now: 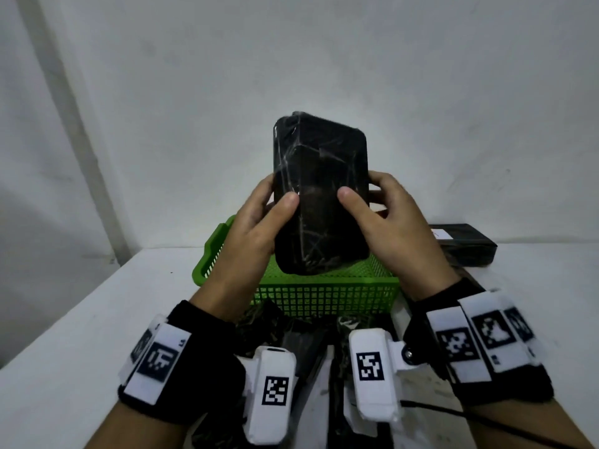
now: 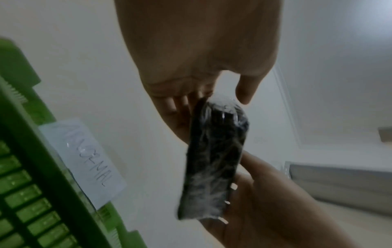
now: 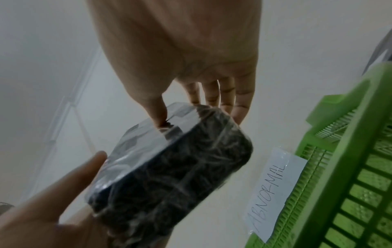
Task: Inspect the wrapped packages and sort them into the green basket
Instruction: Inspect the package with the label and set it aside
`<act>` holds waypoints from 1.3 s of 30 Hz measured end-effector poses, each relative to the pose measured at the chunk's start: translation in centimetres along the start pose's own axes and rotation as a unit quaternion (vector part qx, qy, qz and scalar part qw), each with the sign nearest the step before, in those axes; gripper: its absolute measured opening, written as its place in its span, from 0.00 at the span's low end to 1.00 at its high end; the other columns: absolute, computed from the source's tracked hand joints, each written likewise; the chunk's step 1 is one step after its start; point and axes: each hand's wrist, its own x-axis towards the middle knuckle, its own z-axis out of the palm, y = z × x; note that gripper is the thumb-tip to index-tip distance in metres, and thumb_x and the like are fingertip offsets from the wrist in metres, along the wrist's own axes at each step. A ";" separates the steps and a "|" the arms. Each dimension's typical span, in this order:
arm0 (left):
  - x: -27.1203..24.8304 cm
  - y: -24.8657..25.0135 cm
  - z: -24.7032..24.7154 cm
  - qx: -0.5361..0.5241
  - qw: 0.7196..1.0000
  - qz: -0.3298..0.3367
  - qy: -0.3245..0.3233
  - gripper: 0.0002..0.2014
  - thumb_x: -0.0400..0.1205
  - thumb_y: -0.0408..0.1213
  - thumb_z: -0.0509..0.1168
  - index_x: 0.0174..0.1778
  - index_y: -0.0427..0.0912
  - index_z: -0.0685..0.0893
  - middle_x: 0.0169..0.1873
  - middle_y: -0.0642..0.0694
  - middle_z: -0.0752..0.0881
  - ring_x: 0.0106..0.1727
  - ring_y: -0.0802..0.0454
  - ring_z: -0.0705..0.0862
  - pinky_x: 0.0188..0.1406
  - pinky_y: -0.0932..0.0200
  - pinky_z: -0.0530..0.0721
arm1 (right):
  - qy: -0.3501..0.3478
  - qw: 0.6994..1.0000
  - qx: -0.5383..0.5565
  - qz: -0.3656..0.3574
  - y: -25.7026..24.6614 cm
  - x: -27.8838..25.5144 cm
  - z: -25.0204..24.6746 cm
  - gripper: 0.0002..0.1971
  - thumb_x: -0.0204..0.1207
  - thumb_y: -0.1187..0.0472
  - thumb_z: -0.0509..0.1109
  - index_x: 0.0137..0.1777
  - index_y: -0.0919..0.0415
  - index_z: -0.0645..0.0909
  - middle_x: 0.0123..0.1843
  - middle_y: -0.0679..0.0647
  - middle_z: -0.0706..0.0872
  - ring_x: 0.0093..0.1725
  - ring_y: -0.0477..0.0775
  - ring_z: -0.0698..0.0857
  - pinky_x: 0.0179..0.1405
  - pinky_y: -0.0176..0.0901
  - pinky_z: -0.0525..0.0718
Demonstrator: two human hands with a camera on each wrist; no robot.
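Note:
A black package wrapped in clear film (image 1: 321,192) is held upright in the air above the green basket (image 1: 324,296). My left hand (image 1: 259,218) grips its left side, thumb on the front face. My right hand (image 1: 379,215) grips its right side, thumb also on the front. The left wrist view shows the package (image 2: 214,161) edge-on between both hands. In the right wrist view the package (image 3: 174,169) shows its film-covered face, with my thumb on it. A paper label reading ABNORMAL (image 3: 273,193) is stuck on the basket (image 3: 350,176).
More black wrapped packages (image 1: 301,338) lie on the white table (image 1: 81,319) between my wrists, in front of the basket. A black package with a white label (image 1: 463,244) sits to the right of the basket. A white wall stands close behind.

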 end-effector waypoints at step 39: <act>-0.1 0.0 -1.4 0.077 0.996 -0.033 0.024 0.16 0.85 0.35 0.66 0.69 0.44 0.81 0.56 0.48 0.92 0.57 0.53 0.90 0.51 0.62 0.86 | -0.070 0.992 0.107 -0.025 -1.2 -0.3 -1.2 0.12 0.77 0.64 0.77 0.60 0.59 0.88 0.53 0.52 0.95 0.53 0.50 0.94 0.54 0.46 0.92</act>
